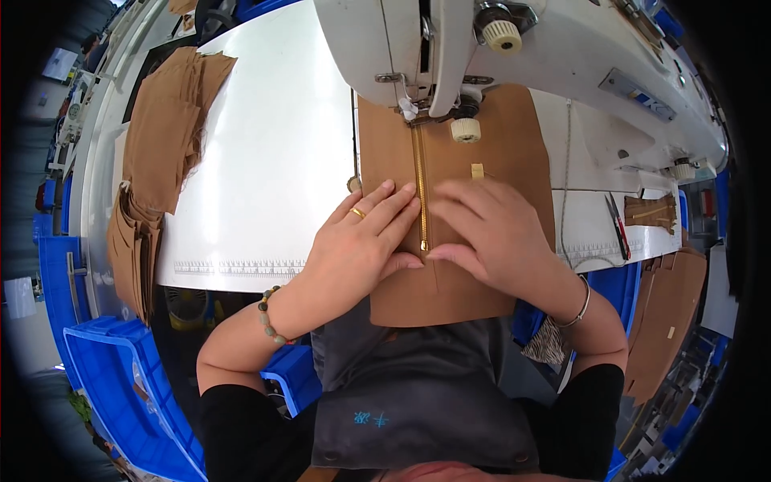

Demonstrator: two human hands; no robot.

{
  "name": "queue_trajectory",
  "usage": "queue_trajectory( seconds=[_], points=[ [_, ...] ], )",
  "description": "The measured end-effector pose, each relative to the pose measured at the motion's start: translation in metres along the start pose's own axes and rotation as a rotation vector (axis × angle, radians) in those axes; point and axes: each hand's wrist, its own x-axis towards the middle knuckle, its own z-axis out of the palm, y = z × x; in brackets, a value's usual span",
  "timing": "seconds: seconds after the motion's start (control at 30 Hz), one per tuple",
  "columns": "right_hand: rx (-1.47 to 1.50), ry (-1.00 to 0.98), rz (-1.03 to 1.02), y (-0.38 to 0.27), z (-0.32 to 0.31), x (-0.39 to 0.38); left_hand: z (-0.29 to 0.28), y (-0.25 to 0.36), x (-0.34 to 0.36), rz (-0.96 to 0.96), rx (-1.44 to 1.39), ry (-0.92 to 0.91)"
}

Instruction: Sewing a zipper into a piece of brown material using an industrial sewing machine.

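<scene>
A brown fabric panel (522, 136) lies on the white sewing table, its far part under the needle area of a sewing machine (562, 48). Down its middle runs a gold-toothed zipper (421, 161), with the slider (424, 245) at the near end. Resting flat left of the teeth, my left hand (349, 249) has its fingers stretched out and its thumb beside the slider. On the right side, my right hand (502, 233) is over the panel, its thumb near the slider and its curved, slightly blurred fingers apart from the thumb. A small yellow tab (478, 171) shows beyond the right fingers.
Stacked brown fabric pieces (165, 120) lie at the table's left, with more folded pieces (132, 249) hanging over its edge. Red-and-black snips (618, 229) and a small zippered brown piece (650, 213) are at right. Blue bins (128, 394) stand below; larger brown panels (666, 321) hang at far right.
</scene>
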Motion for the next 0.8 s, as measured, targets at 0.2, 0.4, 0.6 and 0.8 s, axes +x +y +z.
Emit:
queue_trajectory(
  seconds=[0.2, 0.4, 0.6, 0.8],
  points=[
    [-0.104, -0.083, -0.079, 0.011, 0.001, 0.012, 0.006, -0.002, 0.000, -0.051, -0.051, 0.107],
    [-0.162, -0.064, -0.109, 0.010, 0.003, 0.013, 0.000, -0.003, 0.008, -0.008, -0.010, -0.013],
    [-0.208, -0.072, -0.120, 0.009, 0.002, 0.014, -0.004, -0.007, 0.014, 0.022, 0.024, -0.007],
    [-0.241, -0.062, -0.106, 0.016, 0.003, 0.023, -0.002, -0.019, 0.024, 0.008, 0.013, 0.011]
  ],
)
